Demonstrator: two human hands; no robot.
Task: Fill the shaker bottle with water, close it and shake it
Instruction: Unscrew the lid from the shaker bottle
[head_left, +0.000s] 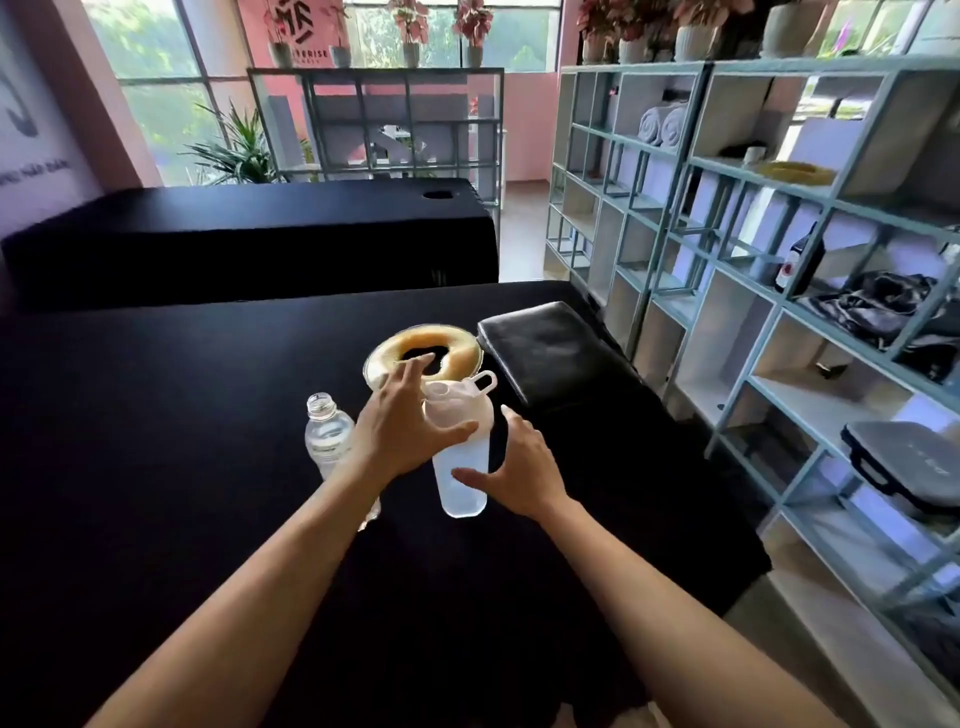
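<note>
A translucent white shaker bottle (462, 470) stands upright on the black padded table (156, 441), with its lid (457, 402) and carry loop on top. My left hand (402, 426) hovers at the lid with fingers spread, its thumb resting against the lid's front. Just right of the bottle's body is my right hand (519, 467), fingers apart, thumb touching the bottle's side. A clear plastic water bottle (327, 436) without a cap stands left of the shaker, partly hidden behind my left forearm.
A tan ring-shaped cushion (423, 353) lies behind the shaker. A black leather pad (550, 353) sits at the table's right end. Teal open shelving (727, 260) runs along the right side. Another black table (260, 234) stands farther back.
</note>
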